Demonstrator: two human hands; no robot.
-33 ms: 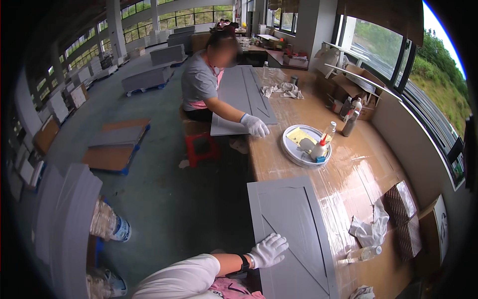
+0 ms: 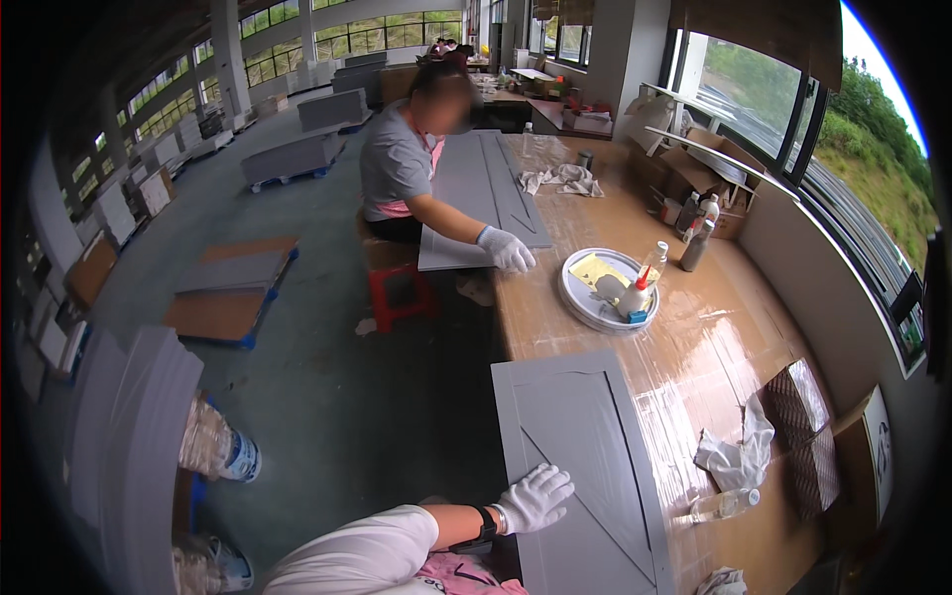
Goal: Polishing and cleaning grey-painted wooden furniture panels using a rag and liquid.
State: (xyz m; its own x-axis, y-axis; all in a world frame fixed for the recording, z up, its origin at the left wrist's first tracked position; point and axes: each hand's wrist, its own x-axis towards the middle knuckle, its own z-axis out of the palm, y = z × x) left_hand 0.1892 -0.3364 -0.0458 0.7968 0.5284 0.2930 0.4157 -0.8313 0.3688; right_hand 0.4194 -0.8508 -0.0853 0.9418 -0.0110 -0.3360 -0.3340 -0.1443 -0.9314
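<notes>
Head view: a grey door panel (image 2: 585,466) was laid lower centre, its long axis running up-frame. A gloved left hand (image 2: 534,499) was pressed flat, fingers spread, gripping nothing, on its left edge. The right hand was unseen.

Gloved left hand (image 2: 535,498), fingers spread flat

Daylight enters from the large windows (image 2: 863,149) on the right and from the far windows, so the hall is bright. The glossy table (image 2: 714,347) shows glare on its right side. The fisheye bends straight edges, and the corners are black.
</notes>
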